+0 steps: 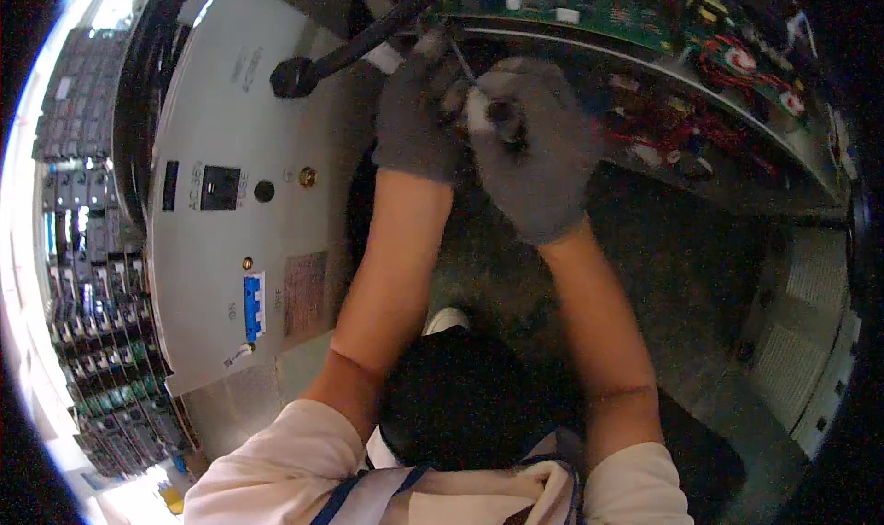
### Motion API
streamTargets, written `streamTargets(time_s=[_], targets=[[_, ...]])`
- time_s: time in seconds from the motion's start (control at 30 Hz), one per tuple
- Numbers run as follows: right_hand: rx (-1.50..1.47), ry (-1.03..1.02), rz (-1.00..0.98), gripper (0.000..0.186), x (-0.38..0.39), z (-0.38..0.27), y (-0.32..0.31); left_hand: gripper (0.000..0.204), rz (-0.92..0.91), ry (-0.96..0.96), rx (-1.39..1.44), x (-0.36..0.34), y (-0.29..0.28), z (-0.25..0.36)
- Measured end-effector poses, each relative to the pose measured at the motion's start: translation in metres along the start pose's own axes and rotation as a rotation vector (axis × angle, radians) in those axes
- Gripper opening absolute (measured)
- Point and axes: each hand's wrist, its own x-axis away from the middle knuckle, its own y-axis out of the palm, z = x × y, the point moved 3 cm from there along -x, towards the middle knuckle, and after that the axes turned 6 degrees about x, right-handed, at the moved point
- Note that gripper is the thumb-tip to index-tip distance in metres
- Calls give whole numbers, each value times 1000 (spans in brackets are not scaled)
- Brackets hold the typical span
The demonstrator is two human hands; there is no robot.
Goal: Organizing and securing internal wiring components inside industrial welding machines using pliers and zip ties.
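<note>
Both hands wear dark grey gloves and work close together at the top middle, in front of an open equipment cabinet. My right hand [543,147] is wrapped round a screwdriver [479,110] with a pale and dark handle. Its thin metal shaft points up and to the left. Beside it, my left hand [414,120] is closed, its fingers reaching up near the shaft's tip at the cabinet edge. What those fingers hold, if anything, is too dark and blurred to make out. The screw or part at the tip is hidden too.
A pale metal panel [212,92] with a blue breaker switch [254,306] stands on the left. A thick black cable [368,41] leaves it and passes above my left hand. Green circuit boards [589,9] and red wiring [645,138] fill the cabinet. Stacked modules [83,212] line the far left.
</note>
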Motion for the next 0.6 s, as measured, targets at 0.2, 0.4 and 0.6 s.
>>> streamTargets(time_s=[0.2, 0.4, 0.6], targets=[[173, -35, 74, 10, -7, 17, -10, 9, -143, -105, 151, -12, -3, -14], [354, -123, 80, 11, 2, 9, 7, 17, -215, -76, 173, -26, -20, -24], [416, 91, 40, 11, -2, -21, 13, 21, -156, -198, 244, -15, -28, -3]])
